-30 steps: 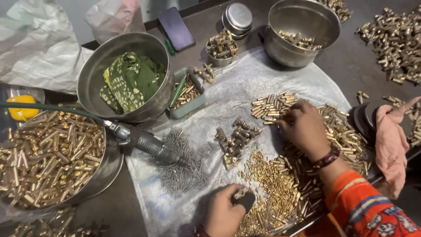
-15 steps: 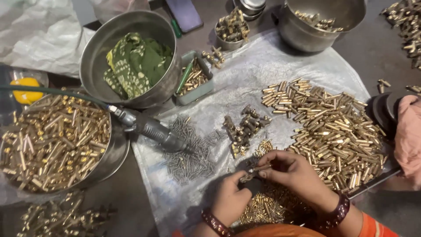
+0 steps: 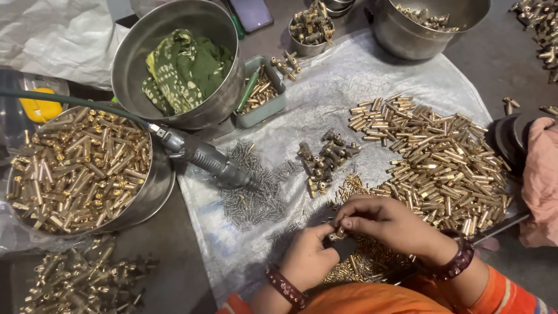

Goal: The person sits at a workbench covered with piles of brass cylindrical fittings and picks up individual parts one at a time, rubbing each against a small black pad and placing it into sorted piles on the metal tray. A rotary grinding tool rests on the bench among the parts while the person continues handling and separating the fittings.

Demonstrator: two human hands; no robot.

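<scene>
- At the lower centre of the frame, a small brass part (image 3: pixel 336 234) is pinched between the fingertips of the left hand (image 3: pixel 311 259) and the right hand (image 3: pixel 386 224); both hands are closed on it, just above a heap of small brass pieces (image 3: pixel 363 261).
- A beaded bracelet is worn on each wrist, and orange sleeves are seen at the bottom edge.
- The hands are held over a crinkled clear plastic sheet (image 3: pixel 349 81) spread on the dark tabletop (image 3: pixel 174 256).
- Just left of the hands, a patch of small grey screws (image 3: pixel 253 197) is spread on the sheet, with the tip of a grey power tool (image 3: pixel 203 157) resting on it; its green hose runs off to the left edge.
- To the right of the hands, a wide pile of brass tubes (image 3: pixel 442 157) is laid out; a cluster of darker fittings (image 3: pixel 325 160) sits between it and the screws.
- At the lower left, loose brass fittings (image 3: pixel 81 282) lie on the tabletop, and above them a round steel pan (image 3: pixel 157 192) is filled with brass tubes.
- At the right edge, a pink cloth (image 3: pixel 540 180) is draped.
- Farther up, a steel pot (image 3: pixel 226 99) holding a green patterned cloth (image 3: pixel 186 67) is seen, with a pale green rectangular tray (image 3: pixel 264 113) of parts beside it.
- At the left edge, a yellow object (image 3: pixel 39 107) is seen under clear plastic.
- Along the top, a small steel bowl (image 3: pixel 308 46), a large steel pot (image 3: pixel 407 40) and a dark phone (image 3: pixel 253 13) are placed.
</scene>
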